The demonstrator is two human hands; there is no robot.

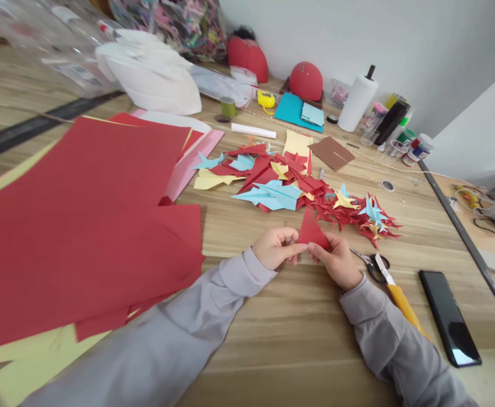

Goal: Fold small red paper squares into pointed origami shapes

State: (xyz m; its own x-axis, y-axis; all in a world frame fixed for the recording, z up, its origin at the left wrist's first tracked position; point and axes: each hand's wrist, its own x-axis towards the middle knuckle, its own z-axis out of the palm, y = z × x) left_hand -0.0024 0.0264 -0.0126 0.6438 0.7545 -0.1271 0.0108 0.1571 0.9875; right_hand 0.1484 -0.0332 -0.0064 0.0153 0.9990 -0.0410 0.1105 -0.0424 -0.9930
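Note:
Between both hands is a small piece of folded red paper point(312, 230), its pointed tip facing away from me. My left hand point(276, 247) pinches its lower left edge with thumb and fingers. On the other side my right hand point(335, 258) grips the lower right edge, the two thumbs almost touching. Just beyond lies a heap of folded paper planes point(268, 195) in red, light blue and yellow. Smaller folded pieces point(344, 206), mostly red, spread to the right of it.
Large red paper sheets point(82, 243) cover the left side. Scissors point(374, 265), an orange-handled knife point(402, 302) and a black phone point(450, 319) lie at the right. Along the back stand a white bottle point(357, 104), paint jars point(419, 150) and a yellow tape measure point(266, 99).

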